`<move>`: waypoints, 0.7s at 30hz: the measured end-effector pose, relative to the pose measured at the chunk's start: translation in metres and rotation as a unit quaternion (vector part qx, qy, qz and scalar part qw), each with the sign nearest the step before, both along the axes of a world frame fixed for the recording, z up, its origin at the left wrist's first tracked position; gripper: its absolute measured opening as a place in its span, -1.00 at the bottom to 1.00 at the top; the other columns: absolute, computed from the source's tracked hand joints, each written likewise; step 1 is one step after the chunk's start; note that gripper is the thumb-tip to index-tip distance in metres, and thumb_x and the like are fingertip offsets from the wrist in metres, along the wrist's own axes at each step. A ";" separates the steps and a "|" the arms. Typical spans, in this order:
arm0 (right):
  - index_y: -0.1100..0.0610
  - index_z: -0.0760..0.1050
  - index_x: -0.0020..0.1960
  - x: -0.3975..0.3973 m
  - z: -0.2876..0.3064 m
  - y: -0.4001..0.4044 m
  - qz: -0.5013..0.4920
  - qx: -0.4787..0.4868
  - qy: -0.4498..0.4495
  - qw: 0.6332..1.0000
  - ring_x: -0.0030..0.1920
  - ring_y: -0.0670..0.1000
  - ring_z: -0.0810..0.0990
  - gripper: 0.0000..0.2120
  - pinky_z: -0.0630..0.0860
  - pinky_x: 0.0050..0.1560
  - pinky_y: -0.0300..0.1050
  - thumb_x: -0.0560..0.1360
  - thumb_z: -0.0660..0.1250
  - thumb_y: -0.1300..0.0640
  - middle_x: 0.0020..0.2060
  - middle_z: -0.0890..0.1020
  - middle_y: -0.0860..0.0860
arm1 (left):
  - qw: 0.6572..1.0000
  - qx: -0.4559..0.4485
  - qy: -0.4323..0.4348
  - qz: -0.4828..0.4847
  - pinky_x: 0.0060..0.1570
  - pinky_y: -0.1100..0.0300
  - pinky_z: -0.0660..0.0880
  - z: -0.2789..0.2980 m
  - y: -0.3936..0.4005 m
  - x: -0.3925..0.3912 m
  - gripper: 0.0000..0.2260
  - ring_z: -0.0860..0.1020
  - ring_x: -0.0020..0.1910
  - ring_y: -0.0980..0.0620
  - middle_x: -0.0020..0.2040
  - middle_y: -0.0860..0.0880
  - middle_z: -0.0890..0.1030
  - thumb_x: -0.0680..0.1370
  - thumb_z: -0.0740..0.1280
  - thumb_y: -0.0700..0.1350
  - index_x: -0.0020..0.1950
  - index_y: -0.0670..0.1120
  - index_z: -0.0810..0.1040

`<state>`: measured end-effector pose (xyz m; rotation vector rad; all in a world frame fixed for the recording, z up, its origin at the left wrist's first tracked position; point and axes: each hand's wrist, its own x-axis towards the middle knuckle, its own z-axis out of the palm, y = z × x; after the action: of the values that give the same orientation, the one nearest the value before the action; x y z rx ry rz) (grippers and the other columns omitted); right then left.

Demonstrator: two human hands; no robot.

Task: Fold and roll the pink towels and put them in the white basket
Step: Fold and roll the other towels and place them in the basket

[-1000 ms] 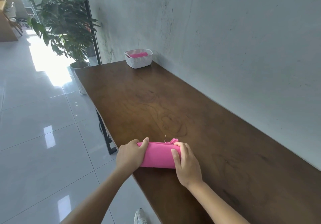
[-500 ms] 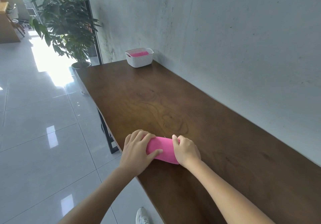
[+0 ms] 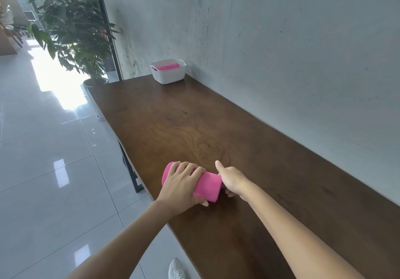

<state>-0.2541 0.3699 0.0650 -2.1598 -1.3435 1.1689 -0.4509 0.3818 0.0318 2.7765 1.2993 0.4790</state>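
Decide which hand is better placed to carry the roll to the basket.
Left. The left hand wraps over the roll; the right hand only touches its end. The basket sits far ahead.

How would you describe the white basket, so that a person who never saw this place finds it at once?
Follow the long brown wooden table along the grey wall to its far end, near the potted plant. There the white basket stands against the wall. It is the only container on the table, with woven-pattern sides and a rolled pink towel inside.
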 end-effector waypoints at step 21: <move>0.19 0.68 -0.13 0.001 0.080 -0.034 0.083 0.097 0.062 0.990 -0.34 -0.03 0.53 -0.14 0.57 0.07 -0.05 0.58 -0.12 -0.45 -0.39 0.67 0.01 | 0.911 -0.211 -0.354 -0.025 0.37 0.00 0.46 0.018 -0.022 -0.003 -0.29 0.42 0.38 0.11 0.38 0.22 0.41 0.45 0.29 0.47 0.50 0.24 0.20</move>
<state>-0.2532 0.3360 0.1450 -1.8401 -1.5365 1.1590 -0.4536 0.3595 0.0503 1.9770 0.9921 0.9512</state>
